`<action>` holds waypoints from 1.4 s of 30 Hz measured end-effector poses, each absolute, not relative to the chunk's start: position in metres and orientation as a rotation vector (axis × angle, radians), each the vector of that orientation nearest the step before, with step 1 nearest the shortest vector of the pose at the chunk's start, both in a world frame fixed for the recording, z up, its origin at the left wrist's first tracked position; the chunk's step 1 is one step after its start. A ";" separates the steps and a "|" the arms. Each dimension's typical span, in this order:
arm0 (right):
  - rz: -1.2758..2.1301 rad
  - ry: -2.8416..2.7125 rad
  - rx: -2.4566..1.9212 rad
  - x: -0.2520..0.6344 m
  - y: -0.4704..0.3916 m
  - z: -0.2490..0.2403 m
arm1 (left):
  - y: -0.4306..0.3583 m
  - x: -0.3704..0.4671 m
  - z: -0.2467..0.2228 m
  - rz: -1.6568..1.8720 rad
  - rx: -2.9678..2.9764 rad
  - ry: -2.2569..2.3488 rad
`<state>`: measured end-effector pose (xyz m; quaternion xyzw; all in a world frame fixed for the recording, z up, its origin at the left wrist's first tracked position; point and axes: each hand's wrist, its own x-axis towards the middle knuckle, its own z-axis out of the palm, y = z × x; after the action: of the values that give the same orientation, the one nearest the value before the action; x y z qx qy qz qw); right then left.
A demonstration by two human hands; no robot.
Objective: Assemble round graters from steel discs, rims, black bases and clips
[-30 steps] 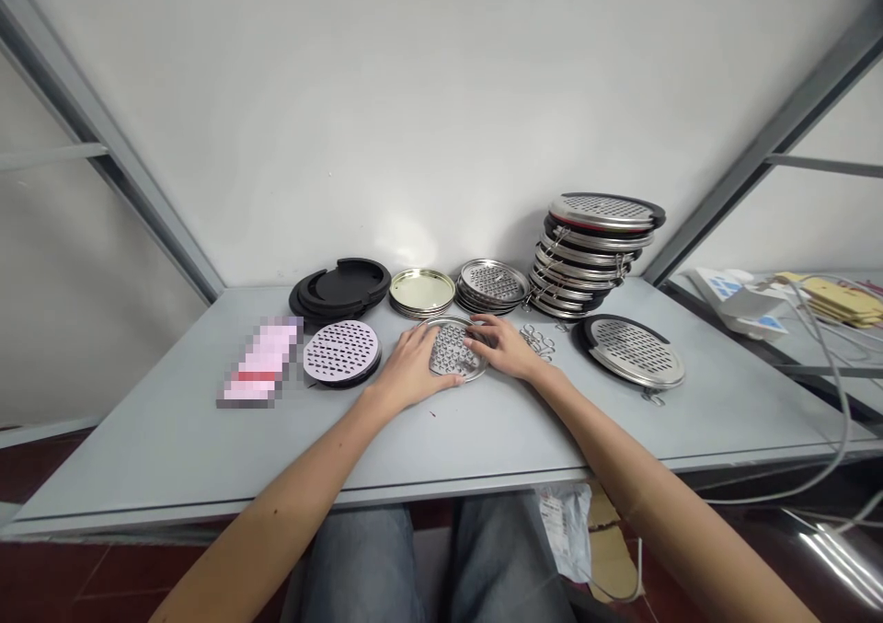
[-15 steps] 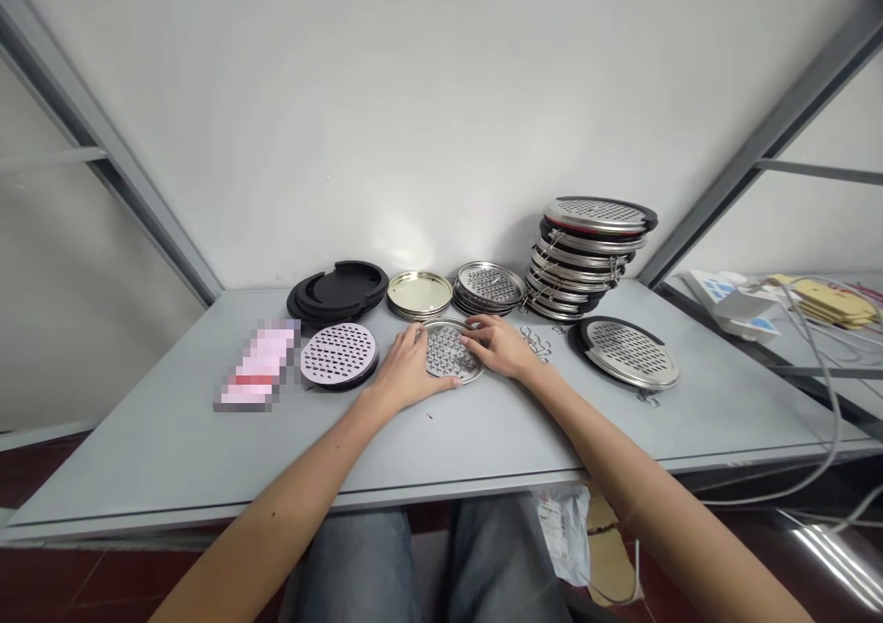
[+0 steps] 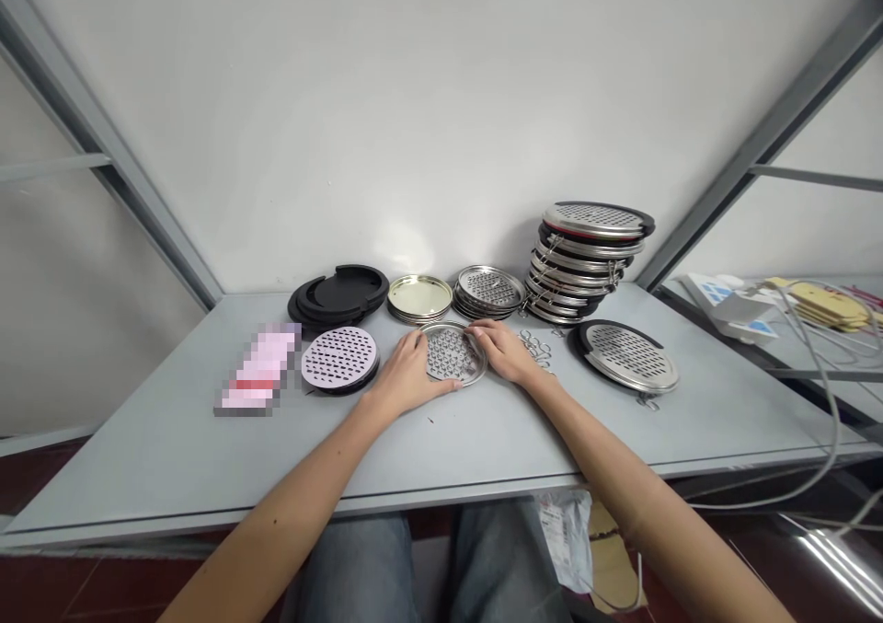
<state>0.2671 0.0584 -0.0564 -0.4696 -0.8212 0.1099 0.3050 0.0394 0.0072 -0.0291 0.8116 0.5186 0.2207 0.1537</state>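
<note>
A round metal plate with patterned holes [image 3: 452, 356] lies on the table between my hands. My left hand [image 3: 408, 370] grips its left and near edge, with the thumb along the front rim. My right hand [image 3: 503, 349] is closed on the plate's right rim, fingers together at the upper right. Just behind are a stack of perforated metal plates [image 3: 489, 287] and a stack of pale gold discs [image 3: 419, 295]. Loose metal clips [image 3: 536, 347] lie beside my right hand. Left of my left hand sits a lilac perforated disc [image 3: 339, 358] over a dark part.
Black rings [image 3: 338, 290] are piled at the back left, near a blurred pink item [image 3: 258, 370]. A tall stack of clipped round assemblies [image 3: 586, 259] stands at the back right. Another round assembly [image 3: 627, 354] lies in front of it. Cables and yellow items [image 3: 831, 303] are far right.
The fingers of my right hand have drawn back from over the plate's holes to its right rim. My left hand stays on the plate's left edge.
</note>
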 end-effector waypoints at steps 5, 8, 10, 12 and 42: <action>0.262 -2.236 -1.288 0.265 0.059 -0.054 | 0.007 0.040 -0.028 0.617 2.325 1.489; 0.283 -2.234 -1.296 0.263 0.060 -0.053 | 0.006 0.040 -0.027 0.605 2.325 1.495; 0.295 -2.225 -1.297 0.262 0.061 -0.052 | 0.005 0.040 -0.026 0.598 2.323 1.490; 0.305 -2.220 -1.293 0.261 0.062 -0.051 | 0.005 0.040 -0.027 0.599 2.325 1.481; 0.631 -2.303 -1.174 0.265 0.041 -0.040 | 0.002 0.027 -0.015 0.470 2.324 1.397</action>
<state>0.2654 0.0408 -0.0405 -0.4285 -0.8406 0.2304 0.2381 0.0269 0.0023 -0.0147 0.8285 0.4981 0.1674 0.1937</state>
